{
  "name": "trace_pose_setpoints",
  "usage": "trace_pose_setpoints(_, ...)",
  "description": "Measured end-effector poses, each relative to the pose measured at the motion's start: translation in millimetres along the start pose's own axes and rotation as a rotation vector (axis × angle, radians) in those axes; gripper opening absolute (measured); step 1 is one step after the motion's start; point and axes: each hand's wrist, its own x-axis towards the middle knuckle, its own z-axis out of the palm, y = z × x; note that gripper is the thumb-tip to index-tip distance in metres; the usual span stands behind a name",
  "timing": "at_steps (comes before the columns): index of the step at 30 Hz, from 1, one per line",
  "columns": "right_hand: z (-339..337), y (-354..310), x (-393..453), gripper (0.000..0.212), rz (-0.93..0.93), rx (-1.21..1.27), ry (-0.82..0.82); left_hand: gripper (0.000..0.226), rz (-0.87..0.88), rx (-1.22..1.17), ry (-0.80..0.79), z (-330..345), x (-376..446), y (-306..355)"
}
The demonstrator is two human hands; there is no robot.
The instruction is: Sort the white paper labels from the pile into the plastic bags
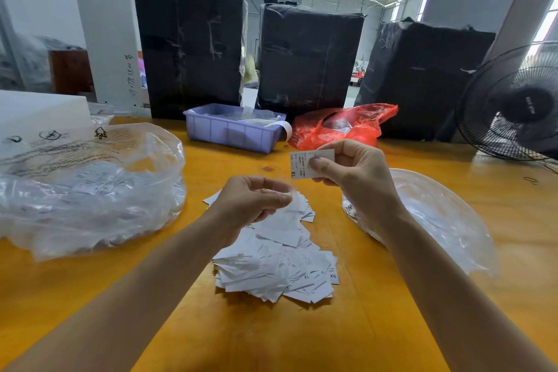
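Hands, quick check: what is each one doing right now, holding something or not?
Left hand: fingers curled above the label pile; whether they pinch anything cannot be told.
Right hand: pinching one white label marked XL.

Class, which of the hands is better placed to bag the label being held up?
Right hand: it already pinches the XL label, and a clear bag lies beside it. The left hand hovers over the pile.

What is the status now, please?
Right hand pinches an XL label. Left hand curled over pile, grip unclear. Bags open both sides. Nothing blocking.
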Motion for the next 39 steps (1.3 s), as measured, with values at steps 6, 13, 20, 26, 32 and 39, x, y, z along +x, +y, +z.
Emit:
trace_pose_setpoints(6,3.5,2.2,-1.3,0.007,-0.144,-0.217,0.004,0.012,0.043,0.063,0.010,0.1,1.7,-2.2)
trace_pose_setpoints(13,3.7,9.1,0.8,0.006,-0.201,-0.411,0.069,0.011,0.035,0.093,0.009,0.9,3.1,-3.1)
trace_pose_setpoints(20,3.0,6.4,-0.6,0.004,-0.171,-0.369,0.029,0.017,0.016,0.049,-0.007,5.1,-1.3,1.0)
trace_pose_setpoints(26,-1.7,3.9,1.8,0.005,-0.142,-0.278,0.068,0.009,-0.017,0.021,0.011,3.5,1.1,0.9)
trace_pose_setpoints(32,-1.1,3.6,2.0,0.006,-0.137,-0.269,0.044,0.008,0.002,0.021,0.051,1.9,2.8,-0.1)
trace_pose_setpoints(39,0.6,8.2,1.3,0.004,-0.135,-0.367,0.040,0.008,0.005,0.020,0.038,2.7,2.5,1.2)
